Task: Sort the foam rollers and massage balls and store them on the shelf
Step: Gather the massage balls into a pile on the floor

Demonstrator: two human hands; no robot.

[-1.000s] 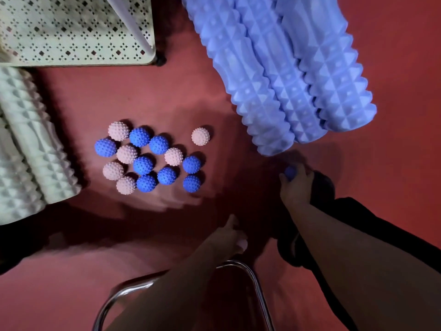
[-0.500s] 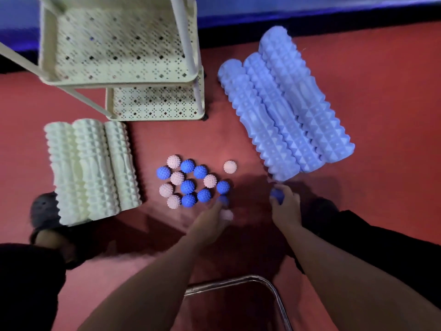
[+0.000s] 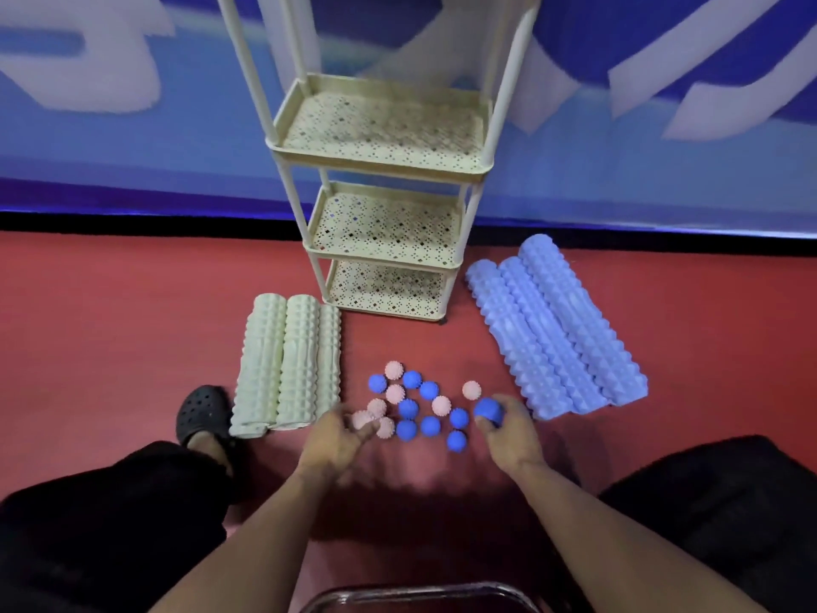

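Plainly, the likeliest slip is a ball rolling away: the right hand (image 3: pixel 508 429) curls its fingers round one blue massage ball (image 3: pixel 488 409), while the left hand (image 3: pixel 336 440), blurred, seems to pinch a pink massage ball (image 3: pixel 363 420) at its fingertips, a shallow hold that could let go. Reaching into the loose cluster of balls (image 3: pixel 420 407) could also knock neighbours across the smooth red floor (image 3: pixel 132 329). That cluster lies between the cream foam rollers (image 3: pixel 287 360) and the blue foam rollers (image 3: pixel 557 334), in front of the cream perforated shelf (image 3: pixel 380 170), whose three visible tiers hold nothing yet. Behind it runs a blue wall banner (image 3: pixel 132 148); a black clog (image 3: pixel 201 413) rests by the cream rollers.
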